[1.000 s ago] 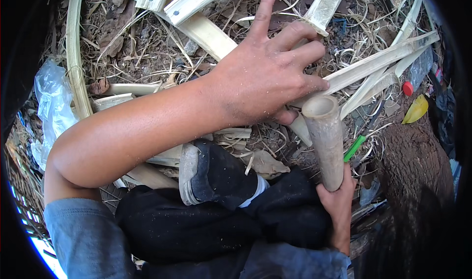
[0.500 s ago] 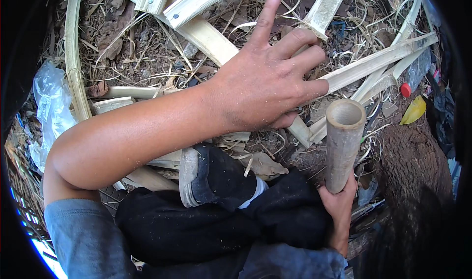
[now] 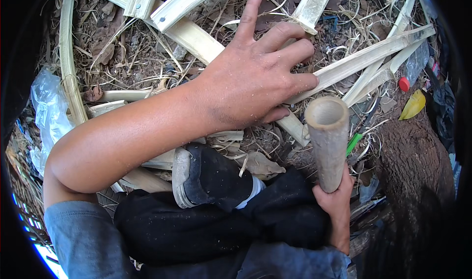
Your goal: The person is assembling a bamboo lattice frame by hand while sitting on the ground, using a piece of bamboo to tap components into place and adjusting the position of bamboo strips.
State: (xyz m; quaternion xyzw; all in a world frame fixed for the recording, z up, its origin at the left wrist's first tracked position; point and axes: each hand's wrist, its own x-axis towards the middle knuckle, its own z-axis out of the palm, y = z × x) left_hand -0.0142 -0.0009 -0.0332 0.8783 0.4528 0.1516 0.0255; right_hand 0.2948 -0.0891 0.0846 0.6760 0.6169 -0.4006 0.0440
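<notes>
My left hand (image 3: 260, 77) reaches across from the left, palm down, with its little finger stretched out and the other fingers bent. Between its thumb and index finger lies the near end of a pale split bamboo strip (image 3: 373, 55), which runs off to the upper right. The palm hides other strip ends beneath it. My right hand (image 3: 335, 195) is wrapped round the lower end of a hollow, greyish bamboo tube (image 3: 330, 151). The tube stands nearly upright, its round open mouth facing up, close to the left fingertips but apart from them.
More bamboo strips (image 3: 194, 38) lie crossed on the leaf-strewn ground with thin shavings. A clear plastic bag (image 3: 49, 107) is at the left. My shoe (image 3: 211, 176) and bent leg fill the lower middle. At the right are a rough log (image 3: 415, 156), a red cap (image 3: 403, 84) and a yellow leaf (image 3: 413, 104).
My right hand has tilted the bamboo tube, its mouth moving left, so more of a green thing shows behind it. My left hand keeps its pose while the view shifts slightly.
</notes>
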